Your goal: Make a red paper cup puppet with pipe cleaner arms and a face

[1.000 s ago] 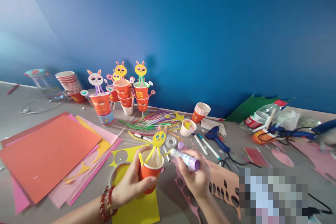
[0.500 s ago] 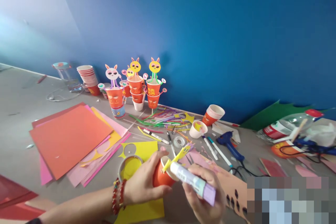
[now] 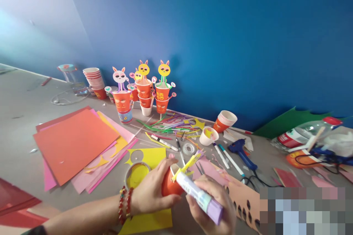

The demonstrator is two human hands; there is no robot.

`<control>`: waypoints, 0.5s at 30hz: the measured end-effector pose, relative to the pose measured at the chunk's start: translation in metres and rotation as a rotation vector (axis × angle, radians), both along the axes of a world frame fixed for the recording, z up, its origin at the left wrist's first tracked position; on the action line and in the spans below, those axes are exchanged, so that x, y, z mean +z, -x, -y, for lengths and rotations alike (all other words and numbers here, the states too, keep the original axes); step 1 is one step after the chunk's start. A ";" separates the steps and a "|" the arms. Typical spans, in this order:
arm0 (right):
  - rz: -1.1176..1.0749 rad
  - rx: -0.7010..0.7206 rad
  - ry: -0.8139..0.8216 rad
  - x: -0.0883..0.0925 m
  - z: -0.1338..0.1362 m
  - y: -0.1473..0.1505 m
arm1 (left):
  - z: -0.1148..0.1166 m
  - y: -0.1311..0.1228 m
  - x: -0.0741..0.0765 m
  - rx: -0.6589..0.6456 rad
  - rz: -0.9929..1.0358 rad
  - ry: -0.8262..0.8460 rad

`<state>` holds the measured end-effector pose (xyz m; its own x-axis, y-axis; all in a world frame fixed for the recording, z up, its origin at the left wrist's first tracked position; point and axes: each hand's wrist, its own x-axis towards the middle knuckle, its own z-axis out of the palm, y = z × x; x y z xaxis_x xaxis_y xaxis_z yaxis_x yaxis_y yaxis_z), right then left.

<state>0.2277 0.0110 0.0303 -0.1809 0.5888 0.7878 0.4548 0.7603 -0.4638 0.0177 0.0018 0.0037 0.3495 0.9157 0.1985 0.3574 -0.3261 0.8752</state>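
Observation:
My left hand (image 3: pixel 153 185), with red bead bracelets at the wrist, is wrapped around a red paper cup (image 3: pixel 168 186). Yellow strips (image 3: pixel 189 163) stick out from the cup's rim towards the upper right. In my right hand (image 3: pixel 212 203) is a glue stick (image 3: pixel 197 194) with a white body and purple end. Its tip meets or overlaps the strips at the rim; whether they touch I cannot tell. Under my left hand lies a yellow sheet (image 3: pixel 160 218) with a tape roll (image 3: pixel 127 180) on it.
Decorated cup figures (image 3: pixel 162 99) stand against the blue wall. Coloured paper sheets (image 3: pixel 74 143) lie at left, pipe cleaners (image 3: pixel 173 125) in the middle. A blue glue gun (image 3: pixel 244 154), markers (image 3: pixel 231 159) and a plastic bottle (image 3: pixel 306 130) are at right.
My right hand has shifted slightly left, bringing the glue stick's tip closer over the cup's rim. My left hand keeps its hold on the cup. The view has shifted slightly.

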 end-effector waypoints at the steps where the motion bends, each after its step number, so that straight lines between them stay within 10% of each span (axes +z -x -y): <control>1: -0.006 -0.004 0.006 0.000 0.000 0.000 | 0.000 0.000 0.000 0.002 -0.003 0.002; 15: 0.017 0.068 -0.012 0.001 -0.003 0.000 | -0.002 0.001 0.003 0.040 -0.027 0.003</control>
